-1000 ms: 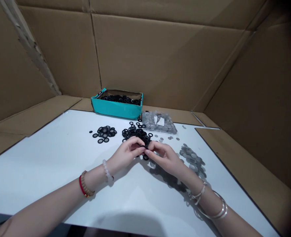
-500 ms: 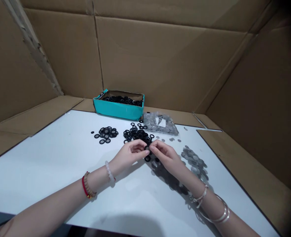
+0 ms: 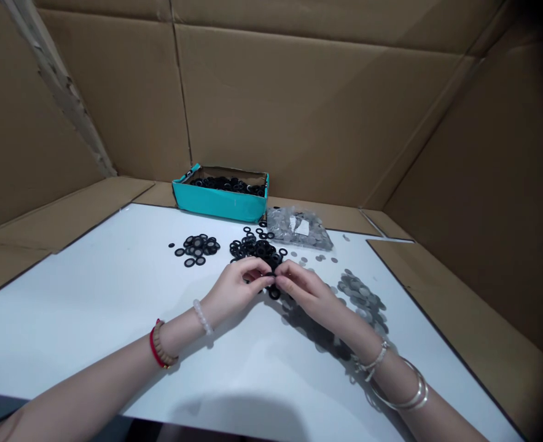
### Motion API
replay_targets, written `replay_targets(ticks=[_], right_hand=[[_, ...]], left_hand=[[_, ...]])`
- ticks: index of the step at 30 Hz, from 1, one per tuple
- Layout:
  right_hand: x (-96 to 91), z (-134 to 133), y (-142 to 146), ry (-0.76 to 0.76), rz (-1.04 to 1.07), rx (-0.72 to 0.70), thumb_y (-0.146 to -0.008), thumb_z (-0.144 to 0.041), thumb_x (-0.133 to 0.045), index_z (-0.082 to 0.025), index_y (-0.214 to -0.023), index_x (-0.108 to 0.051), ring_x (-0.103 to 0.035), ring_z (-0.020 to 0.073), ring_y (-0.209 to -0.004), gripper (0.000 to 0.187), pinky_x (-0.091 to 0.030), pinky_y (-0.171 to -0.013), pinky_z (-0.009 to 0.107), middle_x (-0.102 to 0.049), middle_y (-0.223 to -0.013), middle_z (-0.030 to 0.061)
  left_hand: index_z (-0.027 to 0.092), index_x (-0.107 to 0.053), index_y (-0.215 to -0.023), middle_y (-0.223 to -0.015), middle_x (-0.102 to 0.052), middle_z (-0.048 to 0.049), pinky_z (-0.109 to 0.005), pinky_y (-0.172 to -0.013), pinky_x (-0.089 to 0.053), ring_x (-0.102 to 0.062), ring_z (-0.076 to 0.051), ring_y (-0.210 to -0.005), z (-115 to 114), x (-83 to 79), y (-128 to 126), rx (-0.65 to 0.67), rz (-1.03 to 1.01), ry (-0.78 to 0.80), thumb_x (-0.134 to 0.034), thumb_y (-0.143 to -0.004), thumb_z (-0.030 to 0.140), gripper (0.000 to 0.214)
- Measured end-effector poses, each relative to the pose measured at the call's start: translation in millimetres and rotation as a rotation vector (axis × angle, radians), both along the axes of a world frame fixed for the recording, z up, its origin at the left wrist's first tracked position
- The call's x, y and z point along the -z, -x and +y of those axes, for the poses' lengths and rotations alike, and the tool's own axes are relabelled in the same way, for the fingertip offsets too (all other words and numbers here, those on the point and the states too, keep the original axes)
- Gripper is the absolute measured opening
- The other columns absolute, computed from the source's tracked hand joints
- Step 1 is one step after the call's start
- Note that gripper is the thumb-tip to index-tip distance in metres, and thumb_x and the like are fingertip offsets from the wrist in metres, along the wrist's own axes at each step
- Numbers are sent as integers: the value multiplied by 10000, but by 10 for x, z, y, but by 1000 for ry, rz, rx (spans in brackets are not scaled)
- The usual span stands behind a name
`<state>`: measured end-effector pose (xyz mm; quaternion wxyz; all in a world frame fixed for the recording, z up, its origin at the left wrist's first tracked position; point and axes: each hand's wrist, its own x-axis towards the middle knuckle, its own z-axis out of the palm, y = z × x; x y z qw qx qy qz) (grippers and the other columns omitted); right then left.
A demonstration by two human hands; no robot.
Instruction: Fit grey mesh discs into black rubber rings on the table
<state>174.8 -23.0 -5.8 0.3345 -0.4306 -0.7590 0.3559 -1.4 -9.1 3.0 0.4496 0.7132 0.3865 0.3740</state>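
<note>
- From where I stand, the change is at the fingertips: half a second ago the black ring (image 3: 271, 274) was tipped up and a grey centre seemed to show; now it lies nearly edge-on, so I can't see whether a disc is seated.
- The left hand (image 3: 241, 285) has it pinched between thumb and fingertips.
- The right hand (image 3: 306, 291) has drawn in close, its thumb and forefinger at the ring's three o'clock edge; whether they grip or only press, I cannot tell.
- I take that to mean the piece is still being worked on, not yet let go.
- Taking the fingertips as the clock's centre, with twelve straight away from the person, the heap of black rings (image 3: 248, 247) sits near, towards eleven, partly behind the left hand.
- One loose ring (image 3: 274, 294) lies on the white table (image 3: 91, 294) just at six.
- At ten, well apart, the grey-centred rings (image 3: 198, 244) haven't visibly grown in number.
- Between three and four, beyond the right hand, spread the loose grey discs (image 3: 359, 291), seemingly undisturbed.
- The clear bag (image 3: 278, 228) at one and the teal box (image 3: 220, 204) of black rings at eleven haven't shifted either.
</note>
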Motion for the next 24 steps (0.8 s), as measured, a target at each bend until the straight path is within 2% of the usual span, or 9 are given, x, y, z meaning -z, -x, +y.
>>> replay_targets(ticks=[3, 7, 11, 19, 24], right_hand=[[-12, 2, -19, -94, -134, -50, -892, -318, -438, -203, -802, -494, -448, 144, -665, 156, -338, -589, 246, -492, -728, 0], [-5, 17, -58, -197, -210, -145, -908, -280, -412, -189, -713, -467, -443, 141, -678, 223, -339, -610, 252, -474, -719, 6], [-2, 11, -68, -217, -184, -159, -915, -284, -403, -182, -688, -462, -436, 134, -651, 256, -337, -597, 250, -458, -678, -1], [-86, -53, -33, -305, -82, -100, -910, -230, -412, -188, -677, -463, -424, 132, -649, 243, -338, -617, 257, -433, -649, -9], [-82, -46, -61, -257, -113, -116, -909, -237, -409, -187, -678, -463, -427, 129, -644, 242, -341, -599, 253, -446, -665, -5]], left_hand=[[154, -598, -745, -768, -601, -33, -247, -670, -419, -552, -157, -747, 26, 1, 24, 58, 57, -71, -528, -768, 200, 86], [163, -593, -770, -769, -608, -22, -245, -676, -414, -548, -149, -733, 50, 17, 61, 137, 152, -155, -498, -779, 172, 95], [151, -560, -768, -730, -594, -11, -236, -649, -421, -549, -144, -710, 45, 0, 73, 198, 128, -60, -499, -784, 199, 79], [150, -551, -745, -701, -585, -9, -235, -626, -424, -547, -135, -683, 8, -57, 48, 124, 72, -21, -535, -762, 216, 70], [148, -526, -731, -687, -545, 0, -232, -606, -434, -541, -123, -657, 18, 1, 31, 142, -49, 79, -559, -743, 230, 89]])
